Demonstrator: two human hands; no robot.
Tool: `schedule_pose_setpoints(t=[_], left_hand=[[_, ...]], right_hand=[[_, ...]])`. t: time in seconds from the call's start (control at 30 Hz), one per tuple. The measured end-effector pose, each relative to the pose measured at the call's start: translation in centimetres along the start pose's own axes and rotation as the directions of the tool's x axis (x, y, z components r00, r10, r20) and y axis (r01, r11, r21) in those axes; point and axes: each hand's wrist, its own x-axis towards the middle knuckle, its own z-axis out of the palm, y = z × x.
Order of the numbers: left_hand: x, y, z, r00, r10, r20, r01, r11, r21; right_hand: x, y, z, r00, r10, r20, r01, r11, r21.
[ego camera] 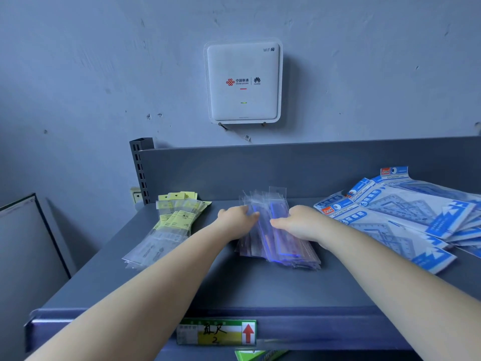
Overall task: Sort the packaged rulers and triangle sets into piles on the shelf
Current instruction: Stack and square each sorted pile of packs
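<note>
"GEOMETRIC" is printed on the blue triangle sets (pixel 406 212) at the shelf's (pixel 260 287) right; "WiFi 7" is read on the wall router (pixel 243 82). The purple ruler pile (pixel 278 238), mid-shelf, is blurred. It is flanked by left hand (pixel 238 220) and right hand (pixel 299 222), fingers pressed straight against it

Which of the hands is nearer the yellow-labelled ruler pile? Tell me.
Left. The left hand rests on the middle pile's left edge, beside the yellow-labelled ruler pile; the right hand lies further right.
</note>
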Motion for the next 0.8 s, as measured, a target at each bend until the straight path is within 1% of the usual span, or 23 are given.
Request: schedule_pose_setpoints(t=[0.17, 0.23, 0.3, 0.37, 0.43, 0.53, 0.6, 0.67, 0.8], left_hand=[[1.2, -1.1, -0.3, 0.998, 0.007, -0.063, -0.007, 1.0, -0.003], [1.2, -1.5, -0.6, 0.997, 0.014, -0.078, -0.015, 1.0, -0.024], [0.9, -1.3, -0.7, 0.996, 0.019, -0.089, -0.021, 1.0, -0.019], [0.3, -0.9, -0.5, 0.996, 0.018, -0.091, -0.017, 1.0, 0.016], [-0.1, -0.6, -0.2, 0.995, 0.021, -0.094, -0.012, 0.995, 0.097], [-0.6, -0.4, 0.0, 0.994, 0.017, -0.107, 0.008, 0.974, 0.229], [-1.2, -0.3, -0.2, 0.993, -0.001, -0.122, 0.038, 0.953, 0.301], [-1.7, 0.0, -0.6, 0.987, -0.006, -0.16, 0.064, 0.931, 0.359], [-2.6, 1.4, -0.9, 0.96, 0.097, -0.264, 0.03, 0.898, 0.439]], right_hand=[[1.2, -0.9, 1.2, 1.0, -0.021, 0.009, 0.019, 0.975, 0.22], [1.4, -1.5, 1.6, 0.999, -0.034, 0.01, 0.031, 0.973, 0.23], [1.1, -1.7, 1.6, 0.999, -0.029, -0.019, 0.032, 0.985, 0.171], [0.9, -1.4, 1.2, 0.999, -0.01, -0.046, 0.012, 0.999, 0.039], [0.9, -1.0, 0.8, 0.999, 0.025, -0.033, -0.028, 0.995, -0.092], [0.8, -0.7, 0.6, 0.999, 0.045, -0.03, -0.05, 0.979, -0.2], [0.6, -0.3, 0.3, 1.0, 0.017, -0.006, -0.018, 0.974, -0.224], [0.4, 0.1, -0.3, 1.0, 0.011, -0.009, -0.012, 0.984, -0.177], [0.3, 1.3, -1.1, 1.0, -0.001, 0.011, 0.002, 0.993, -0.114]])
